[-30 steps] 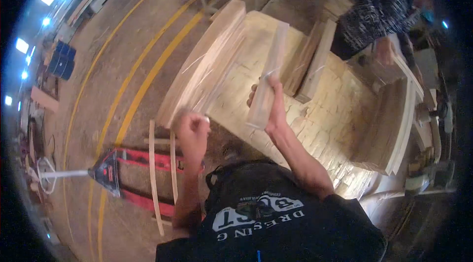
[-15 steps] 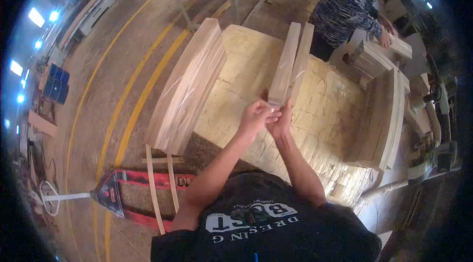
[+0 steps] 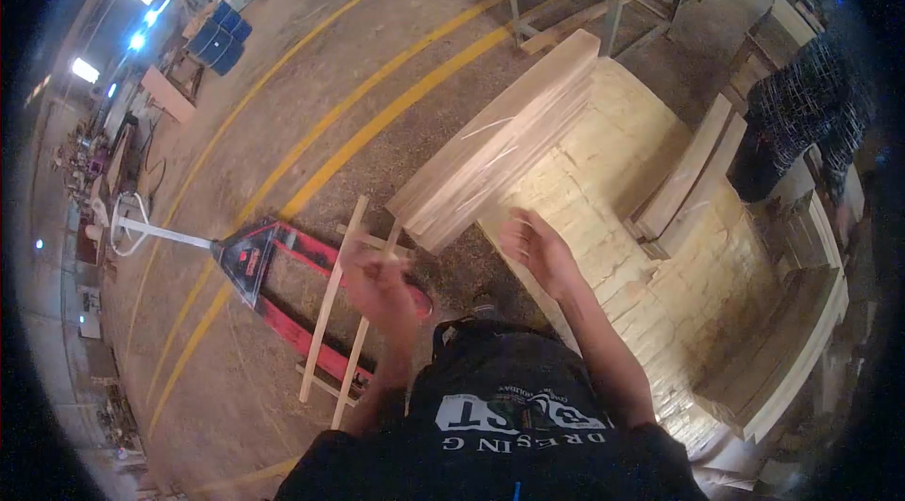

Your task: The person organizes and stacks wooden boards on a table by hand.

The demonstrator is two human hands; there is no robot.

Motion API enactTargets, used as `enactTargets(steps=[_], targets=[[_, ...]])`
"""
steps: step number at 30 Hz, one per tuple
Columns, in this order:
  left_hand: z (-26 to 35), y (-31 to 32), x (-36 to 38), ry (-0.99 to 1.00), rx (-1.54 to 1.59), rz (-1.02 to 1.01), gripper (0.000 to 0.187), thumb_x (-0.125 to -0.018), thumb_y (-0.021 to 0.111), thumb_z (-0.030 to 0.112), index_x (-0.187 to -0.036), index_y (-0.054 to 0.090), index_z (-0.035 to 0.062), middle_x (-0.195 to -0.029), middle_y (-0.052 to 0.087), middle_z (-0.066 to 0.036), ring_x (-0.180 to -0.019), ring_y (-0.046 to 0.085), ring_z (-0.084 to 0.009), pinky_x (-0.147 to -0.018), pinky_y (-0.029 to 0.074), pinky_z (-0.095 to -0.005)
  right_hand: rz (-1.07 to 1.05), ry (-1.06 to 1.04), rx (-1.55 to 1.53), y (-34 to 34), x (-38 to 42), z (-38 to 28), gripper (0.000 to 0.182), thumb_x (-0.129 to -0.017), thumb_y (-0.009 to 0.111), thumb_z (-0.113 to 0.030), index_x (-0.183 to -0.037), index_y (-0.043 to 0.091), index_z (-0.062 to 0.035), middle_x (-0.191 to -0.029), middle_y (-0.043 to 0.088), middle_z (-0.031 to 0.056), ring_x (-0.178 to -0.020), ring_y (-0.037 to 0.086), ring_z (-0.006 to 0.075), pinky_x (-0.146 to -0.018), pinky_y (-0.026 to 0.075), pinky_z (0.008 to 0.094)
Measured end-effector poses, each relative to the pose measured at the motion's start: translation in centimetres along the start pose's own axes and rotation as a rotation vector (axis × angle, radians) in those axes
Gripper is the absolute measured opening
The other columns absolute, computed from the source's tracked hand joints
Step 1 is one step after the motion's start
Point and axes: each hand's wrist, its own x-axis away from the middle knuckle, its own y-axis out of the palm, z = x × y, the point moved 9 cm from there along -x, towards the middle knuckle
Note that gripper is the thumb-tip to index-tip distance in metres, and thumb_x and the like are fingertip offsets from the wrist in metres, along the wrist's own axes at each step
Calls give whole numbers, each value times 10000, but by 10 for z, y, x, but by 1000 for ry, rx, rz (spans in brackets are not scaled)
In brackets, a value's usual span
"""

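My left hand (image 3: 379, 282) is smeared by motion above the pale wooden slats (image 3: 332, 312) and the red pallet jack (image 3: 297, 331). Its fingers cannot be made out. Over the near edge of the yellowish platform (image 3: 603, 284) is my right hand (image 3: 535, 251), its fingers curled in; whatever they may hold is hidden. Just beyond both hands lies a long stack of wooden boards (image 3: 504, 138) with light streaks on its side. A pair of boards (image 3: 686, 179) rests on the platform further right, apart from my hands.
Another person (image 3: 811, 110) bends over at the far right. Curved boards (image 3: 782, 350) are stacked at the platform's right side. A metal-legged table (image 3: 613, 6) bearing wood stands at the back. Yellow lines (image 3: 396, 105) cross the floor; blue drums (image 3: 219, 37) stand at upper left.
My view has turned left. My hands, earlier together at the end of the pair of boards with something small and whitish in the fingers, have separated and moved away from it.
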Motion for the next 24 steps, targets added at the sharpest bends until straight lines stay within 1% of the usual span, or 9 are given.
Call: enactTargets(steps=[2, 6, 9, 11, 15, 16, 18, 22, 24], targets=[[-52, -3, -5, -390, 53, -86, 59, -834, 598, -38, -860, 563, 3, -1376, 480, -230, -766, 646, -175, -693, 540, -292, -95, -64, 65, 36, -19, -11, 539, -991, 501, -485, -1358, 474, -90, -1165, 566, 74, -1056, 562, 188, -987, 435, 354], [-21, 42, 37, -237, 107, -219, 81, -808, 605, -53, -838, 566, 12, -1376, 486, -270, -809, 666, -193, -690, 543, -301, 108, -142, 80, 68, -26, -40, 556, -956, 570, -492, -1323, 476, -85, -1156, 569, 73, -1036, 567, 179, -947, 452, 347], [-20, 73, 74, -201, 70, -452, 106, -789, 617, -58, -844, 567, 19, -1306, 544, -277, -813, 679, -210, -698, 557, -318, 240, -223, 5, 50, -22, -66, 559, -936, 604, -496, -1277, 461, -78, -1100, 591, 73, -954, 596, 175, -829, 500, 321], [21, 105, 90, 58, 101, -765, 117, -780, 633, -48, -854, 572, 20, -1231, 598, -265, -777, 675, -212, -677, 553, -325, 282, -378, 220, 29, -14, -92, 509, -947, 584, -499, -1207, 490, -72, -1025, 609, 79, -868, 615, 168, -709, 523, 294], [15, 116, 91, 29, 161, -780, 113, -789, 641, -30, -872, 577, 14, -1108, 652, -215, -740, 664, -217, -666, 543, -321, 364, -521, 153, 12, 35, -106, 486, -949, 559, -526, -1100, 573, -65, -925, 611, 79, -814, 612, 171, -680, 533, 302], [-6, 113, 89, -89, 142, -718, 119, -791, 653, -22, -878, 582, 17, -1022, 660, -180, -740, 666, -213, -660, 539, -318, 388, -528, 153, 2, 39, -99, 486, -949, 559, -526, -1100, 573, -65, -925, 611, 79, -814, 612, 171, -680, 533, 302], [-22, 112, 89, -211, 122, -676, 125, -792, 664, -15, -884, 587, 20, -936, 668, -146, -741, 667, -210, -654, 536, -314, 323, -447, -224, -1, 42, -81, 526, -928, 551, -573, -1096, 566, -75, -896, 604, 74, -782, 608, 202, -674, 536, 339], [19, 117, 71, 57, -35, -652, 193, -766, 731, 7, -897, 598, 57, -789, 618, -88, -684, 647, -214, -611, 512, -335, 323, -377, -569, -6, 55, -68, 481, -903, 577, -565, -1034, 557, -102, -860, 585, 71, -724, 594, 197, -637, 536, 345], [44, 130, 74, 344, -11, -692, 223, -743, 740, -1, -896, 590, 60, -788, 592, -105, -675, 625, -266, -588, 503, -370, 335, -376, -617, -15, 53, -65, 446, -899, 599, -525, -1011, 541, -98, -862, 567, 73, -708, 585, 179, -619, 535, 326]])
